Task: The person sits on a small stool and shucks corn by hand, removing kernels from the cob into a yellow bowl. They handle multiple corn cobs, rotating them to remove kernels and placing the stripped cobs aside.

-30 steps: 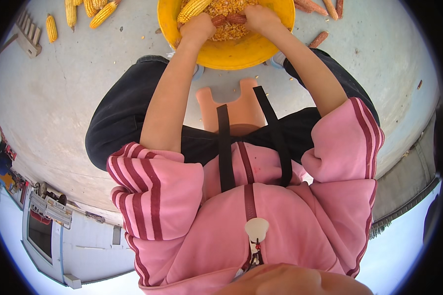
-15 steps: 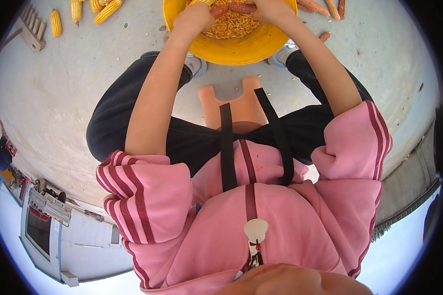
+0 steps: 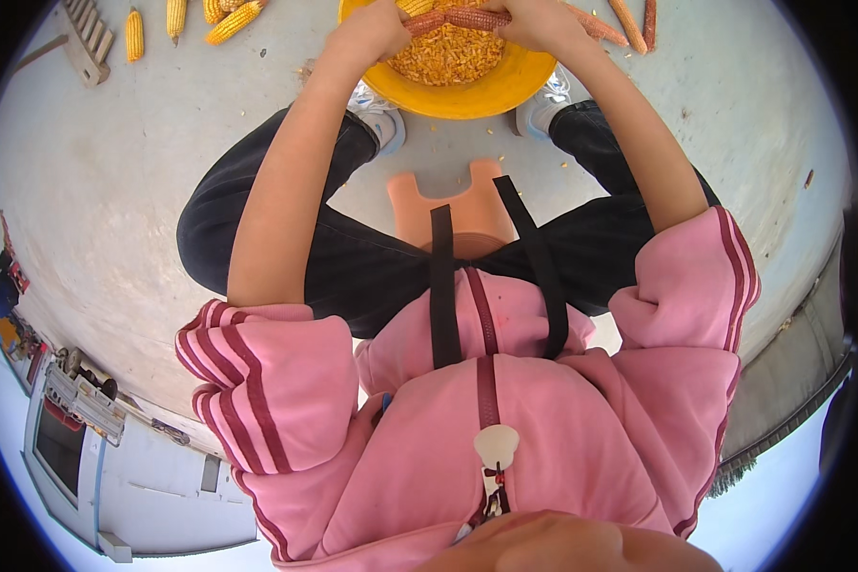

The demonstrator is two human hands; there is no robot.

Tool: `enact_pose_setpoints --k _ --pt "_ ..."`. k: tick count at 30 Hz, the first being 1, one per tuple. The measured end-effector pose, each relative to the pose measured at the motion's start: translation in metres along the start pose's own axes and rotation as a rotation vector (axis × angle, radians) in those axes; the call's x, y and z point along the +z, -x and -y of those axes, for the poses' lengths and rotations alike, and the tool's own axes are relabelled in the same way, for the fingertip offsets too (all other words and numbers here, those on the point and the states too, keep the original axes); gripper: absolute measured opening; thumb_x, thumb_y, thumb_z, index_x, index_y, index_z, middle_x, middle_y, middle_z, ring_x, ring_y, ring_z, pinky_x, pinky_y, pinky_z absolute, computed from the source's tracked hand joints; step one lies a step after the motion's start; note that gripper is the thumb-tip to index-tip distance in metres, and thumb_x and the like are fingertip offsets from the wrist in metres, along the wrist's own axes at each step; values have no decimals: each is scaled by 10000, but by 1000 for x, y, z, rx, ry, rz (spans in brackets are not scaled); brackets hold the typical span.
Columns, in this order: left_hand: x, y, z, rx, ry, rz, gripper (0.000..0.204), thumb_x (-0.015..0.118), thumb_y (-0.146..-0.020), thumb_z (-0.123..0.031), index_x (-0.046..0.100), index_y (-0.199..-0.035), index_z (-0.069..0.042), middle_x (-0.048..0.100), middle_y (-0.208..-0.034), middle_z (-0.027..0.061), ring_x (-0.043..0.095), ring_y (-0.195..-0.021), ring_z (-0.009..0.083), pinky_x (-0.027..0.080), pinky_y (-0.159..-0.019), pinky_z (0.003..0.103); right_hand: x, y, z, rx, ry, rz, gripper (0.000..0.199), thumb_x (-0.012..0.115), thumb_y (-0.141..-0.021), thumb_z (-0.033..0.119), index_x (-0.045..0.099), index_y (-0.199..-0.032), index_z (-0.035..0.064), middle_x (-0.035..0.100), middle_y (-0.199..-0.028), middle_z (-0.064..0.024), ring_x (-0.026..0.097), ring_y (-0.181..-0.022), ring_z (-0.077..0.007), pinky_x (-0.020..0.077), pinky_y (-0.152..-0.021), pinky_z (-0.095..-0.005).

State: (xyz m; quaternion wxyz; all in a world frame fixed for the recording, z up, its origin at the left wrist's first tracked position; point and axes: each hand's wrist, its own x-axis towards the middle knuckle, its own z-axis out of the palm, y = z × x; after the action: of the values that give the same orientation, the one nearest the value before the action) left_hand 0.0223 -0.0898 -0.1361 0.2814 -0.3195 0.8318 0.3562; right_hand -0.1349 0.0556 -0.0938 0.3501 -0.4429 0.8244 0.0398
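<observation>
A yellow basin (image 3: pixel 467 95) full of loose corn kernels (image 3: pixel 448 57) sits on the concrete between my feet. Over it, my left hand (image 3: pixel 372 33) and my right hand (image 3: pixel 539 21) both grip one reddish, mostly stripped corn cob (image 3: pixel 462 19), one hand at each end. My fingertips run off the top edge of the view.
Several yellow corn ears (image 3: pixel 229 19) lie on the concrete at the upper left, beside a wooden slatted piece (image 3: pixel 86 38). Bare reddish cobs (image 3: pixel 629 24) lie at the upper right. I sit on an orange stool (image 3: pixel 453 210), in white shoes (image 3: pixel 377 110).
The view has tilted down, so the basin and both hands have slid toward the top edge. The hands stay together on the cob over the kernels.
</observation>
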Motion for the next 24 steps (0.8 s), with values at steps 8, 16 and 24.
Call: enact_pose_setpoints --k 8,16,24 --pt "35 -10 -30 -137 -219 45 273 517 -783 -130 633 -1027 -93 624 -1057 147 598 -999 281 479 -793 402 81 -33 -8 187 62 91 356 553 -755 157 623 -1099 219 622 -1047 -123 604 -947 -293 488 -819 -382" --pt "62 -25 -14 -156 -247 12 263 482 -823 -135 646 -1023 -90 632 -1051 133 614 -976 284 487 -785 390 109 -40 -9 121 -69 53 484 514 -824 506 652 -986 71 629 -1026 -149 611 -949 -289 492 -777 -395" --pt "70 -32 -10 -109 -195 -13 255 492 -814 -127 644 -1008 -66 634 -1020 159 615 -957 306 487 -776 411 112 -38 -12 114 -79 15 314 561 -793 321 635 -1022 119 634 -996 -149 614 -925 -300 495 -783 -404"
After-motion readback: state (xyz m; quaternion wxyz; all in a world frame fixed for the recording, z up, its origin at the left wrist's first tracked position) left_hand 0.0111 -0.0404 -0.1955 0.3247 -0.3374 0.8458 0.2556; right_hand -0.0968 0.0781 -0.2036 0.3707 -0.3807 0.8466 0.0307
